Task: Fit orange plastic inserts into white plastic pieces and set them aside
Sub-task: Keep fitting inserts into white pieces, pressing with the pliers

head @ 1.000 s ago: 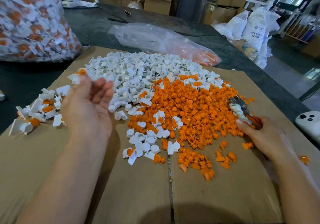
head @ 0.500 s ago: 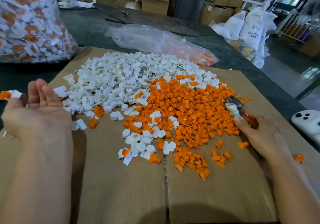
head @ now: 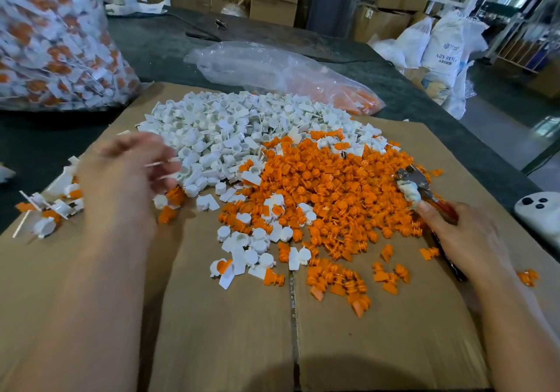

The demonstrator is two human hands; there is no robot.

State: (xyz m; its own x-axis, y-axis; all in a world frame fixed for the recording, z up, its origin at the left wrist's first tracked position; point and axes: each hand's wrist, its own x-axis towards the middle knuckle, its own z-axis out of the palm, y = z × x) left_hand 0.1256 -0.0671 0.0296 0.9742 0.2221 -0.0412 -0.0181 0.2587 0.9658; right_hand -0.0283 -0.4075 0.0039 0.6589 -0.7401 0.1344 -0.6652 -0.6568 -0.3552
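Hands at a sheet of cardboard point(head: 227, 331) spread on a dark table point(head: 169, 49). The left hand point(head: 127, 176) was blurred, its fingers point(head: 157, 161) stretched toward the near edge of the heap of white pieces point(head: 242, 131), which began just beyond the fingertips. Whether those fingers were spread, curled or held anything could not be told through the blur. A few loose white pieces and orange inserts lay directly below the fingertips. Behind the left wrist, on the side away from the fingers, a small cluster of fitted pieces point(head: 51, 206), white with orange showing, lay on the cardboard's edge. The right hand point(head: 457, 237) gripped a tool point(head: 415, 185) by its red handle, fingers curled round it and the thumb laid along the tape-wrapped neck. The metal head pointed away from the fingers and reached the heap of orange inserts point(head: 333, 185), which touched the white heap on its far side. Scattered inserts lay between the two hands. Beyond both heaps, well past the fingers, lay a clear bag point(head: 272, 67) holding some orange parts. A large bag point(head: 51, 37) of white and orange parts stood beyond the left hand, and a white device point(head: 542, 213) lay just outside the right hand
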